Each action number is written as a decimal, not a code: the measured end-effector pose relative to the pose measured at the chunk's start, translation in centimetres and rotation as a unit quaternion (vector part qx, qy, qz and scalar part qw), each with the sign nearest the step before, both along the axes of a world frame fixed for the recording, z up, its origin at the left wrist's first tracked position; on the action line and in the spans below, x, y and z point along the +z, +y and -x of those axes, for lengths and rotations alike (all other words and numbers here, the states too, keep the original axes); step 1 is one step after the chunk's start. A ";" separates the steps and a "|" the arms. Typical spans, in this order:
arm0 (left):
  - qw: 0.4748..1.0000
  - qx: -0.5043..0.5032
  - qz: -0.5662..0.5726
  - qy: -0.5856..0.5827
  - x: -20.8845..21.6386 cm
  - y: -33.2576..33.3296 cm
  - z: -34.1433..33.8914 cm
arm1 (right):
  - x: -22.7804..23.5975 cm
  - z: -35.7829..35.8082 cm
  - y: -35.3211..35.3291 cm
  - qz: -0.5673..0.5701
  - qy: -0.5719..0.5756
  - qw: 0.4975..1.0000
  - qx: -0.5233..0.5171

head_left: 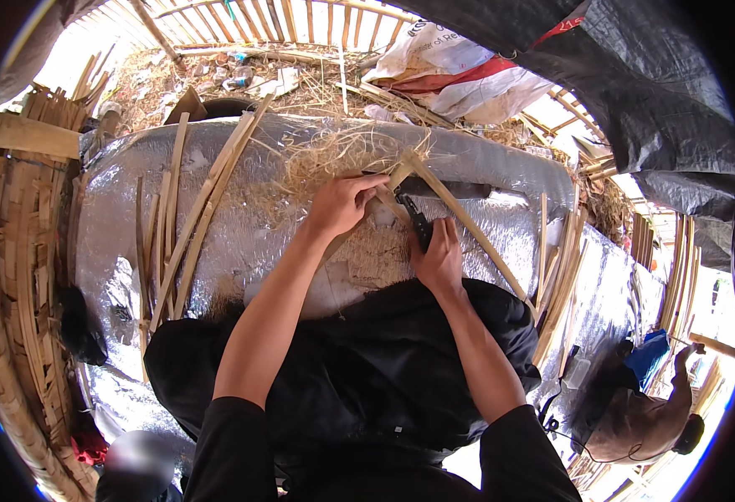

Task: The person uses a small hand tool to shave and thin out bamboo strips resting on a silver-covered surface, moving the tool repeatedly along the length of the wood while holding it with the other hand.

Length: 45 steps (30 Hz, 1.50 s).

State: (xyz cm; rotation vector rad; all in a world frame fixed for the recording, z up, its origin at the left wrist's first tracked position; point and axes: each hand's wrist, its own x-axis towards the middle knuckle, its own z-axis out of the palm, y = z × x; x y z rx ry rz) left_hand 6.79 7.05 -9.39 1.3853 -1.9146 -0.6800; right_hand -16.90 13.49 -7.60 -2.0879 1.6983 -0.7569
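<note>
My left hand [346, 203] is closed, with its fingertips pinching a pale bamboo strip [394, 209] in front of me. My right hand [439, 255] is wrapped round a slim black hand tool [415, 219]. The tool's upper end lies against or close beside the strip; its exact kind does not show clearly. A longer bamboo strip [472, 222] slants from a peak above my hands down toward my right knee. Behind it lies a dark, flat blade-like piece [460, 189]. Thin bamboo shavings [334, 159] are heaped beyond my left hand.
A silver foil sheet [242, 251] covers the surface before me. Long bamboo strips [208, 201] lean on the left, with more strips [556, 272] on the right. Bundled bamboo [24, 251] borders the left side. Another person [644, 422] bends at the lower right.
</note>
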 end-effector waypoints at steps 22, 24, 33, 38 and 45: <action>0.998 0.055 -0.013 -0.014 0.4 1.4 1.0 | -0.2 -1.0 -1.3 0.037 0.014 0.999 -0.003; 0.997 0.068 -0.012 -0.020 0.9 1.9 1.8 | 0.0 -1.1 -1.3 0.025 -0.002 1.000 -0.019; 0.996 0.086 0.036 0.005 -0.1 2.1 2.1 | 0.1 -1.0 -0.8 0.011 0.012 1.000 -0.012; 0.993 0.103 0.056 -0.020 0.1 2.4 2.6 | -0.2 -0.8 -0.6 0.021 0.036 0.999 -0.027; 0.993 0.107 0.051 -0.014 -0.2 2.3 2.9 | -0.6 -0.3 -0.6 0.019 0.026 0.999 -0.018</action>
